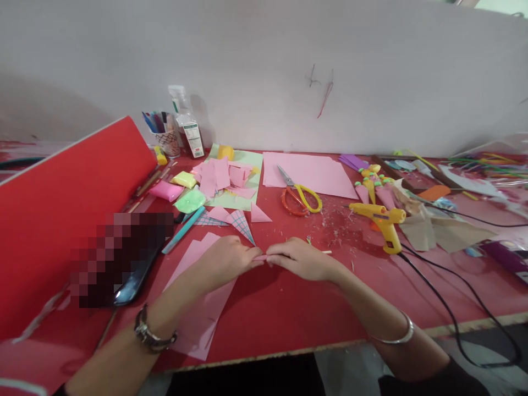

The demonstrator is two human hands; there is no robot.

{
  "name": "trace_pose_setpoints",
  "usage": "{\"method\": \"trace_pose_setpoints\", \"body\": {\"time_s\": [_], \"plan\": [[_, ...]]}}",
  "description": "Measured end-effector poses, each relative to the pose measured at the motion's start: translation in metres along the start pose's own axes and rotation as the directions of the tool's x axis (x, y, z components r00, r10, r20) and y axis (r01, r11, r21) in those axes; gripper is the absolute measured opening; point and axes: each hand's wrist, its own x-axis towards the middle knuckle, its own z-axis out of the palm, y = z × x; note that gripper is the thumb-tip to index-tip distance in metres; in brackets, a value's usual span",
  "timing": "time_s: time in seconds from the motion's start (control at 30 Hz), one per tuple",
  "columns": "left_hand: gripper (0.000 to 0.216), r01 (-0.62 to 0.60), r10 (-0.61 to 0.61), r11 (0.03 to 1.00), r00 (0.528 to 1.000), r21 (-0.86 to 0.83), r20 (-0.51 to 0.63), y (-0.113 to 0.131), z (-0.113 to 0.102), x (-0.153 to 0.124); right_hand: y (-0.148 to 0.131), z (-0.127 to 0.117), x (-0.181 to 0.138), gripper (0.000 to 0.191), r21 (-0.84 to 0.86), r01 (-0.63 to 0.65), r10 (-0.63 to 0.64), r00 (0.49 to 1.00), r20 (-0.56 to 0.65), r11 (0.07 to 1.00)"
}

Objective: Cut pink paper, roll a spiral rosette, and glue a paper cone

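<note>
My left hand and my right hand meet over the middle of the red table, fingertips pinched on a small piece of pink paper. Most of the piece is hidden behind my fingers. Just beyond my left hand lie pink paper cones, one of them with a blue grid pattern and a plain one. Pink paper sheets lie under my left forearm. A blue marker rests left of the cones.
Scissors with red and yellow handles lie behind my hands, near paper scraps. To the right is a yellow glue gun with a black cord. Pink scraps, a bottle and a pen cup stand at the back.
</note>
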Motion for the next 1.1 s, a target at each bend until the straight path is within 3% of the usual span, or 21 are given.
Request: {"method": "trace_pose_setpoints", "body": {"time_s": [0.1, 0.2, 0.33, 0.43, 0.53, 0.63, 0.7, 0.9, 1.1], "plan": [[0.053, 0.013, -0.014, 0.999, 0.999, 0.031, 0.049, 0.002, -0.001, 0.001, 0.002, 0.0, 0.001, 0.026, 0.064, 0.015, -0.017, 0.999, 0.03, 0.998], [0.042, 0.184, -0.162, 0.969, 0.977, -0.164, 0.14, 0.001, -0.004, 0.001, 0.004, 0.007, 0.003, 0.027, -0.158, 0.021, -0.031, 0.998, -0.062, 0.987], [0.039, 0.359, -0.242, 0.747, 0.931, -0.56, 0.275, 0.002, -0.006, 0.0, 0.006, 0.014, 0.003, 0.023, -0.487, 0.077, -0.184, 0.967, -0.177, 0.87], [0.04, 0.43, -0.226, 0.613, 0.899, -0.663, 0.374, 0.003, -0.006, 0.0, 0.007, 0.014, 0.002, 0.022, -0.579, 0.112, -0.258, 0.95, -0.176, 0.808], [0.038, 0.385, -0.249, 0.738, 0.919, -0.554, 0.306, 0.004, -0.006, 0.002, 0.005, 0.013, 0.002, 0.02, -0.527, 0.068, -0.166, 0.976, -0.141, 0.847], [0.039, 0.301, -0.247, 0.908, 0.946, -0.29, 0.209, 0.003, -0.006, 0.003, 0.002, 0.012, 0.003, 0.023, -0.387, -0.008, -0.034, 0.994, -0.102, 0.922], [0.043, 0.232, -0.208, 0.963, 0.963, -0.137, 0.172, 0.002, -0.005, 0.002, 0.001, 0.01, 0.003, 0.025, -0.279, -0.028, 0.013, 0.998, -0.055, 0.96], [0.056, -0.046, 0.046, 0.993, 0.999, 0.107, 0.001, -0.002, 0.003, -0.002, 0.003, 0.004, 0.004, 0.026, 0.093, 0.063, -0.065, 0.998, 0.016, 0.994], [0.046, -0.181, 0.263, 0.924, 0.94, 0.336, -0.218, 0.001, 0.004, -0.002, 0.007, 0.002, 0.002, 0.027, 0.344, 0.015, -0.045, 0.996, 0.077, 0.939]]}}
